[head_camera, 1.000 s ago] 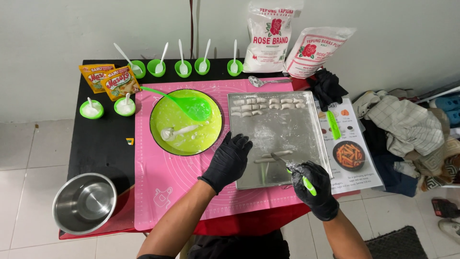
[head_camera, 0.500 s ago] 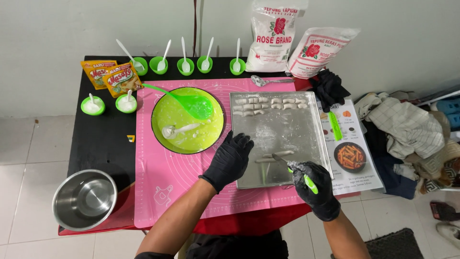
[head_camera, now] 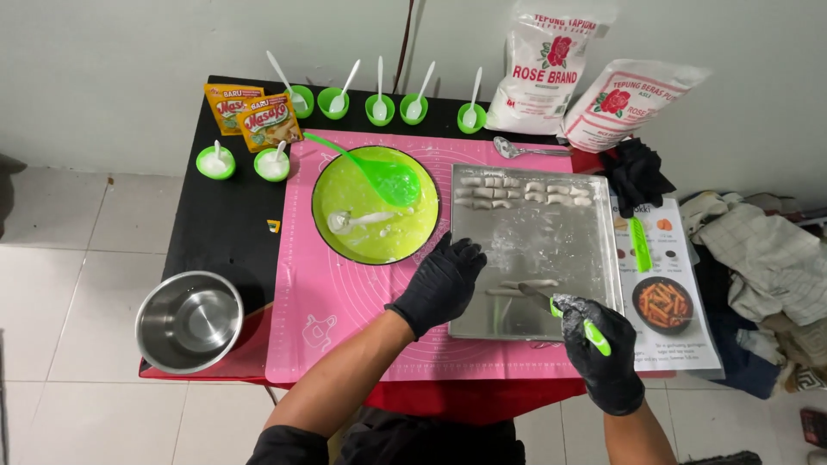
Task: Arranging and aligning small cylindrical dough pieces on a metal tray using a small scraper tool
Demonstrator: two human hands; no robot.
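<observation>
My left hand (head_camera: 441, 282) in a black glove rests flat on the near-left corner of a steel tray (head_camera: 551, 250), fingers spread. My right hand (head_camera: 603, 353), also gloved, grips a green-handled knife (head_camera: 579, 317) whose blade lies against a pale dough roll (head_camera: 521, 288) on the tray. Several cut dough pieces (head_camera: 524, 191) line the tray's far edge. The tray sits on a pink silicone mat (head_camera: 345, 301).
A green bowl (head_camera: 376, 217) with a green ladle and white batter stands left of the tray. Small green cups with white spoons (head_camera: 379, 108), seasoning packets (head_camera: 254, 116), two flour bags (head_camera: 551, 69), a metal bowl (head_camera: 189, 320), a recipe sheet (head_camera: 668, 293) and cloths (head_camera: 758, 258) surround it.
Both hands have stayed almost in place; the knife blade has shifted slightly against the dough roll.
</observation>
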